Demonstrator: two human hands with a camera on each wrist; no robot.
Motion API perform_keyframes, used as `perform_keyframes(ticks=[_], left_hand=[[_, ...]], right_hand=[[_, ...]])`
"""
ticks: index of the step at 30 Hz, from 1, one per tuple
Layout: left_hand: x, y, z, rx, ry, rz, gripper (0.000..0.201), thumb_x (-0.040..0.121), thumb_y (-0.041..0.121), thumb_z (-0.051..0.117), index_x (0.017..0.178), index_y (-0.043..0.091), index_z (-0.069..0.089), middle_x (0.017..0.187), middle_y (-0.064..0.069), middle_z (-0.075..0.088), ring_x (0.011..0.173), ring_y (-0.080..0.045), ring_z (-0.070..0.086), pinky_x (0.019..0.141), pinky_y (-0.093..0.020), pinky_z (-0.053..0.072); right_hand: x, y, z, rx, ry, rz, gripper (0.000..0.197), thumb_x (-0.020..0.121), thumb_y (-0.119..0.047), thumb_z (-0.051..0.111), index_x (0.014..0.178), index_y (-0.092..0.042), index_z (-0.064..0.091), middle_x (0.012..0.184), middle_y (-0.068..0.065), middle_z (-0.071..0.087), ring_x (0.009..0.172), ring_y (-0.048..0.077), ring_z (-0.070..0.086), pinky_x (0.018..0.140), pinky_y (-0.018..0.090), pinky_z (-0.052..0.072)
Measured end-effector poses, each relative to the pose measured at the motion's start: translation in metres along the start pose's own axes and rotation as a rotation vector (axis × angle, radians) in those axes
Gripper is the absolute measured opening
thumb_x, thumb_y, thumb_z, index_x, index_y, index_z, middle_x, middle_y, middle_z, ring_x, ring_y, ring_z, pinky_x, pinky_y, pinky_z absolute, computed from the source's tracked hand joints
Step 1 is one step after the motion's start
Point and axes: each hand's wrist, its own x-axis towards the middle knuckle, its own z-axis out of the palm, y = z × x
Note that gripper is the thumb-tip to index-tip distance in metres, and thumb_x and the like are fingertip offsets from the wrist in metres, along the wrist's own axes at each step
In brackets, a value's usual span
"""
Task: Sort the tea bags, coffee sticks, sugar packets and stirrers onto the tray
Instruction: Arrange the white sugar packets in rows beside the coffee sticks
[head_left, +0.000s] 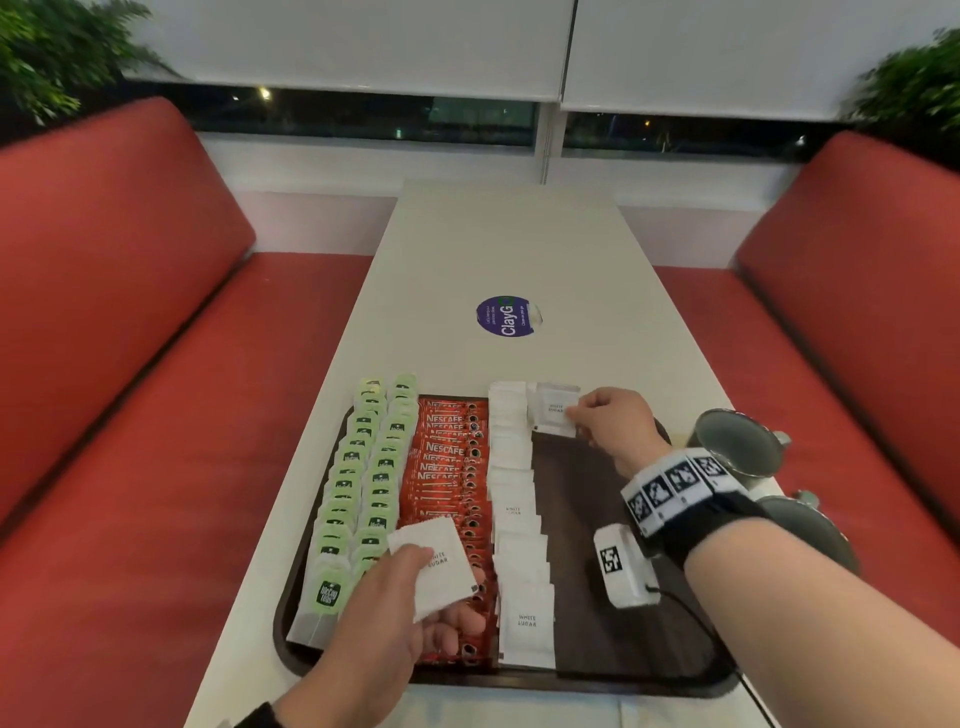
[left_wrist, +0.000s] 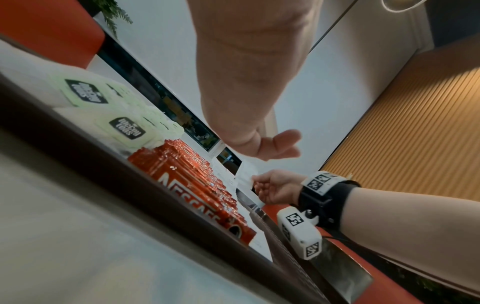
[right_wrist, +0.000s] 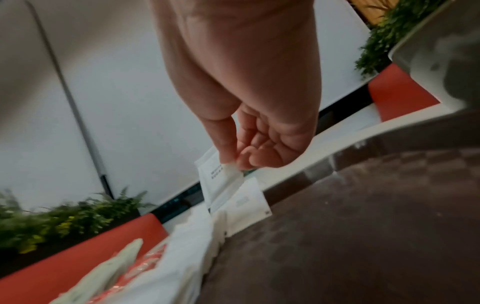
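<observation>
Sugar packets (head_left: 519, 519) are lying in a white column down the middle of the dark tray (head_left: 623, 613), beside red coffee sticks (head_left: 449, 467) and two rows of green tea bags (head_left: 363, 478) toward the tray's left edge. Right hand (head_left: 615, 423) is pinching one sugar packet (head_left: 556, 410) between thumb and fingertips at the tray's far edge, its grip closed on the packet's corner. Left hand (head_left: 384, 618) is holding a second packet (head_left: 439, 566) above the near edge, fingers curled around it. Two metal cups (head_left: 737, 447) are standing by the desk's (head_left: 498, 249) right edge.
</observation>
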Motion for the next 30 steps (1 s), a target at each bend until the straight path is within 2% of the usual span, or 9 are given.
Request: perform_keyframes(ticks=[5,9,10,15,18,20,22,26,30], left_hand=[[0.000,-0.001,-0.007,0.012,0.033,-0.027,0.019,0.098,0.010,0.042,0.106,-0.004,0.051,0.064,-0.031,0.060,0.039,-0.030,0.054,0.032,-0.026,0.039],[0.000,-0.002,-0.009,0.013,0.055,-0.039,0.014,0.098,0.008,0.044,0.103,0.000,0.053,0.059,-0.029,0.060,0.039,-0.029,0.054,0.034,-0.027,0.040],[0.000,-0.002,-0.009,0.010,0.063,-0.043,0.012,0.097,0.008,0.045,0.102,0.000,0.053,0.058,-0.029,0.060,0.039,-0.029,0.054,0.033,-0.027,0.040],[0.002,-0.004,-0.006,0.012,0.065,-0.051,0.011,0.097,0.009,0.048,0.104,0.003,0.055,0.058,-0.027,0.060,0.040,-0.028,0.055,0.035,-0.027,0.041],[0.001,-0.001,-0.003,0.006,0.043,-0.021,0.014,0.096,0.009,0.049,0.107,0.004,0.055,0.062,-0.023,0.063,0.045,-0.026,0.057,0.037,-0.027,0.043],[0.002,0.002,0.000,0.008,0.024,0.001,0.015,0.096,0.010,0.050,0.109,0.006,0.056,0.065,-0.020,0.065,0.049,-0.025,0.058,0.039,-0.028,0.044],[0.004,0.005,0.003,0.016,0.009,0.011,0.016,0.096,0.012,0.050,0.111,0.008,0.056,0.072,-0.018,0.067,0.053,-0.024,0.059,0.042,-0.029,0.045],[0.007,0.011,0.013,0.045,-0.043,0.059,0.017,0.097,0.012,0.050,0.112,0.010,0.057,0.079,-0.013,0.069,0.057,-0.022,0.060,0.047,-0.029,0.046],[0.006,0.012,0.025,0.114,-0.100,0.103,0.018,0.097,0.011,0.048,0.111,0.010,0.060,0.078,-0.009,0.071,0.058,-0.020,0.059,0.047,-0.027,0.047]], right_hand=[[0.041,0.011,0.016,-0.200,-0.034,0.065,0.024,0.082,-0.011,0.067,0.061,-0.015,0.057,0.065,0.004,0.060,0.071,0.022,0.056,0.077,0.036,0.052],[0.051,0.012,0.020,-0.192,-0.100,0.107,0.023,0.085,-0.012,0.065,0.065,-0.018,0.056,0.063,0.001,0.058,0.058,0.016,0.054,0.059,0.030,0.049],[0.052,0.012,0.021,-0.179,-0.103,0.111,0.023,0.085,-0.011,0.065,0.065,-0.018,0.056,0.063,0.002,0.058,0.058,0.016,0.055,0.059,0.030,0.050],[0.053,0.012,0.022,-0.186,-0.053,0.138,0.018,0.086,-0.005,0.063,0.071,-0.011,0.055,0.067,0.006,0.062,0.074,0.022,0.063,0.087,0.040,0.055],[0.039,0.007,0.015,-0.144,0.014,0.078,0.015,0.087,-0.008,0.059,0.073,-0.013,0.057,0.071,0.007,0.064,0.071,0.021,0.061,0.085,0.041,0.056],[0.016,-0.001,0.010,-0.137,0.026,-0.017,0.014,0.087,-0.012,0.060,0.074,-0.017,0.059,0.079,0.009,0.068,0.071,0.020,0.060,0.077,0.036,0.054],[-0.018,-0.010,0.008,-0.091,-0.074,-0.091,0.011,0.087,-0.015,0.062,0.077,-0.018,0.064,0.080,0.005,0.069,0.071,0.019,0.062,0.070,0.032,0.052],[-0.090,-0.019,0.008,-0.128,-0.443,-0.156,0.012,0.088,-0.028,0.064,0.085,-0.018,0.071,0.081,-0.003,0.072,0.070,0.005,0.065,0.064,0.020,0.050],[-0.122,-0.012,0.007,-0.033,-0.485,-0.156,0.012,0.088,-0.022,0.065,0.077,-0.017,0.071,0.073,-0.006,0.070,0.064,0.003,0.061,0.062,0.021,0.049]])
